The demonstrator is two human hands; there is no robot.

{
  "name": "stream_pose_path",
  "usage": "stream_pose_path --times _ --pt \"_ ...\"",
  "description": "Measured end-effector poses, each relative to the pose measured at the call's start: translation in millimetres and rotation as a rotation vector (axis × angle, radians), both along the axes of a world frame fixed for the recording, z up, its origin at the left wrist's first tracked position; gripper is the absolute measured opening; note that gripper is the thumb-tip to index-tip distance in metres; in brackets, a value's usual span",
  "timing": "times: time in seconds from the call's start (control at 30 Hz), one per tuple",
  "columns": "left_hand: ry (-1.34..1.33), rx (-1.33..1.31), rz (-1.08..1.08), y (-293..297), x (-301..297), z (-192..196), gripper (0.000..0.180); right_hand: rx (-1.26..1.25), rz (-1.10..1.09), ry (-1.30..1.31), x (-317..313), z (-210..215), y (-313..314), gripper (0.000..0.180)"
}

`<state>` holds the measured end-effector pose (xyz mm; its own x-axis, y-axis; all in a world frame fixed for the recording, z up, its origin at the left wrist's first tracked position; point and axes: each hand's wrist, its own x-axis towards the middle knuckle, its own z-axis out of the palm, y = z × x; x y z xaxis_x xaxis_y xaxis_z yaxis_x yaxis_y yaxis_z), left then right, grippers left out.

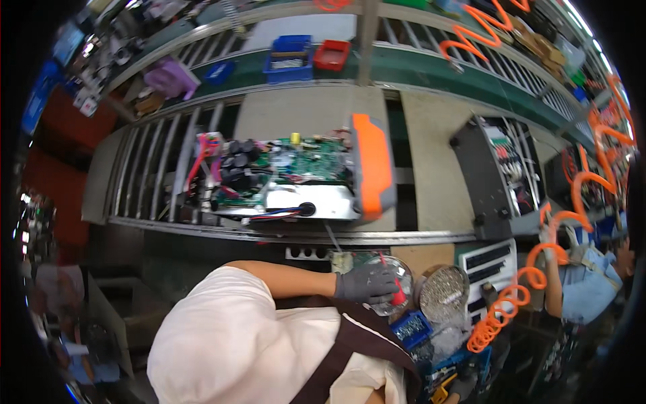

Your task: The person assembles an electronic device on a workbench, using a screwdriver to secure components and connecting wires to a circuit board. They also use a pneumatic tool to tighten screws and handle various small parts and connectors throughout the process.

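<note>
My left hand (367,283), in a grey glove, reaches over a round shiny dish (405,271). Its fingers are closed around a red-handled tool (398,293), whose exact kind I cannot make out. At the lower edge a gloved hand, apparently my right hand (463,386), is partly cut off beside a yellow and black tool (442,390); its fingers are too unclear to read. Beyond my left arm, an opened electronic unit (306,161) with green circuit boards, black capacitors and an orange-grey end panel (372,167) lies on the roller line.
A round tray of small metal parts (441,294) and a blue bin of screws (412,329) stand right of the dish. An orange coiled hose (501,313) hangs at the right. A black-cased unit (488,172) stands farther along the line. A co-worker (589,283) is at the right.
</note>
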<state>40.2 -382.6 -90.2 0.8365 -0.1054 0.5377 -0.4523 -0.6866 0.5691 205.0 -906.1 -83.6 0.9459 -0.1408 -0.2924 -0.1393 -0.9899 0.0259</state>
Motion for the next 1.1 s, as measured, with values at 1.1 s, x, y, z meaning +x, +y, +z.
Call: stream_pose_path --times 1.1 --pt "0.502 -0.213 0.081 151.2 -159.9 126.5 0.023 0.124 0.037 0.097 -140.6 17.7 207.9 0.023"
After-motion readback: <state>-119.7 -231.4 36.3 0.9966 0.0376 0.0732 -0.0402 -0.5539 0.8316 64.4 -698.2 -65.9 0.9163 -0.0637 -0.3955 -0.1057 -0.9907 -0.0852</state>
